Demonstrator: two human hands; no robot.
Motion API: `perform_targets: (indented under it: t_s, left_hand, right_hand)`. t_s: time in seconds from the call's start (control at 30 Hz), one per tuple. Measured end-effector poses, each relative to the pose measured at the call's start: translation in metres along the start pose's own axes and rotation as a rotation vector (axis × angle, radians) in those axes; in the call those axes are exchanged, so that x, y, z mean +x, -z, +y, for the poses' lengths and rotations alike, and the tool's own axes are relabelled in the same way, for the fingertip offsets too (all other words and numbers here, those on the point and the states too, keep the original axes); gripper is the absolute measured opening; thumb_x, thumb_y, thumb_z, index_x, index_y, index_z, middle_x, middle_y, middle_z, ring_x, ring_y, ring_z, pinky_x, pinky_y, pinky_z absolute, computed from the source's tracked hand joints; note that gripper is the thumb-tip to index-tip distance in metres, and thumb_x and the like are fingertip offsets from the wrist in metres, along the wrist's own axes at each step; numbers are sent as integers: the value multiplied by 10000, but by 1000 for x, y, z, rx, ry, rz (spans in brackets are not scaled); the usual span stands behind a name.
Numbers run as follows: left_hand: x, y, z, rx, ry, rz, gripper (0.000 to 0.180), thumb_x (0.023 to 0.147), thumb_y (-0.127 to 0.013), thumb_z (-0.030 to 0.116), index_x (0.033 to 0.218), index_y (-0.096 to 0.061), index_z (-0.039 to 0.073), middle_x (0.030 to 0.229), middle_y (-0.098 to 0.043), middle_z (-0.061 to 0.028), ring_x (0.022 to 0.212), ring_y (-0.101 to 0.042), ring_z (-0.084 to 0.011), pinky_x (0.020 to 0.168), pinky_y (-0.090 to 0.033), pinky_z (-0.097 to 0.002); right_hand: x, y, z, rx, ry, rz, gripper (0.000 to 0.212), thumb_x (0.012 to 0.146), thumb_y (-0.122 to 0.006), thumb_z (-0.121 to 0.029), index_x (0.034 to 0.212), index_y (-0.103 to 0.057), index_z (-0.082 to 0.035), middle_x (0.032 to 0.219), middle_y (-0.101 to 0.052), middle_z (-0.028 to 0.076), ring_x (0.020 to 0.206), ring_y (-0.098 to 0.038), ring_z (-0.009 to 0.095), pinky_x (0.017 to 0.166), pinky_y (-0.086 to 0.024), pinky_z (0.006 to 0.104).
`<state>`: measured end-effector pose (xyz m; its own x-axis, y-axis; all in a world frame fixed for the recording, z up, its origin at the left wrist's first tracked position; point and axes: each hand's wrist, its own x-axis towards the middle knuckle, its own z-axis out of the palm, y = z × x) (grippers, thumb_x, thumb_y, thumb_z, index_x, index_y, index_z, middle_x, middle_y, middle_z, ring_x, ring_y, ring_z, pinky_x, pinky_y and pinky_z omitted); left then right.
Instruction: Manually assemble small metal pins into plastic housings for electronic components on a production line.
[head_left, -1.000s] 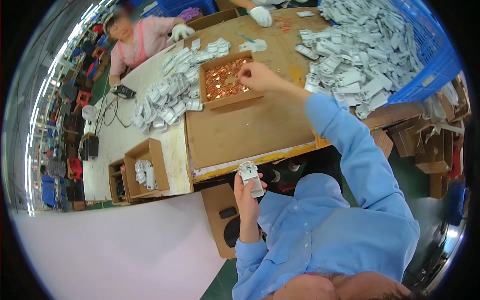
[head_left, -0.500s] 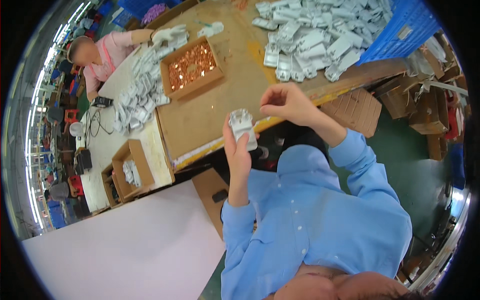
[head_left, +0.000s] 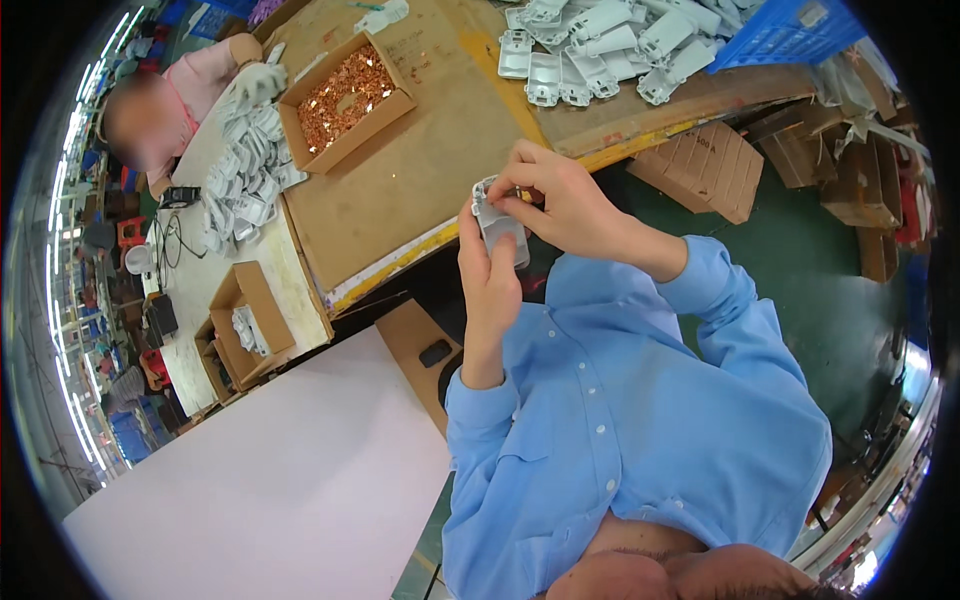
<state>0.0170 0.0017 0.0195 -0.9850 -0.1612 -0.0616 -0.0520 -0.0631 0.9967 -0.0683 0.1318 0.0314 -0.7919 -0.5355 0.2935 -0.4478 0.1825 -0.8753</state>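
Observation:
My left hand (head_left: 488, 285) is closed around a white plastic housing (head_left: 491, 220), held over the near edge of the workbench (head_left: 425, 190). Its thumb lies along the inside of the housing. My right hand (head_left: 575, 205) pinches at the upper end of the same part, fingertips down in its recess. Whatever small thing those fingertips hold is hidden from view. Beyond my hands, to the left, stands an open cardboard box (head_left: 372, 128) with many small copper-coloured metal pieces inside.
White housings (head_left: 600, 50) lie heaped at the far right beside a blue plastic crate (head_left: 775, 42). A co-worker's gloved hand (head_left: 258, 85) is at another heap (head_left: 240, 180) on the left. Cardboard boxes (head_left: 262, 315) stand near left; a white board (head_left: 270, 460) lies below.
My right hand has come left and down from above the bench edge onto the housing, and its fingertips now touch the upper end. The view has shifted, so the bench sits higher.

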Motion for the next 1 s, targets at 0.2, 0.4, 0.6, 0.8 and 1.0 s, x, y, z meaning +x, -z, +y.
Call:
perform_targets:
  t_s: [0.2,0.4,0.6,0.8,1.0]
  left_hand:
    - [-2,-3,-3,8,-20,21,452,896,-402,36,1347,-401,12,1224,-527,-93,1078,-538,-159,943,-422,-292]
    - [5,0,-16,-37,-56,89,318,955,-392,102,1243,-496,18,1018,-613,-68,799,-600,-121,709,-499,-260]
    - [8,-5,-9,-15,11,173,279,992,-441,154,1167,-563,-25,896,-654,-57,718,-589,-89,645,-489,-230]
    - [9,-5,-12,91,47,167,272,992,-463,165,1138,-605,-16,837,-667,-71,694,-611,-104,640,-502,-248]
    - [11,-2,-18,247,-67,154,275,980,-479,142,1173,-598,-13,858,-684,-117,720,-636,-136,668,-506,-275]
  right_hand:
    - [6,5,-3,-28,-56,18,132,806,-704,-63,887,-603,-37,796,-493,37,667,-479,141,580,-417,260]
    - [7,7,-4,111,-132,21,243,786,-736,-104,944,-561,-42,763,-522,39,642,-485,123,564,-417,260]
    - [4,4,-6,27,-142,-1,192,808,-695,-132,895,-569,-16,831,-587,85,713,-585,211,613,-515,323]
    - [2,2,1,49,-170,25,157,815,-682,-95,879,-562,-15,716,-543,26,625,-504,95,551,-419,241]
    - [4,4,6,100,-232,-22,160,805,-691,-98,842,-560,-15,695,-540,16,616,-498,80,544,-417,231]
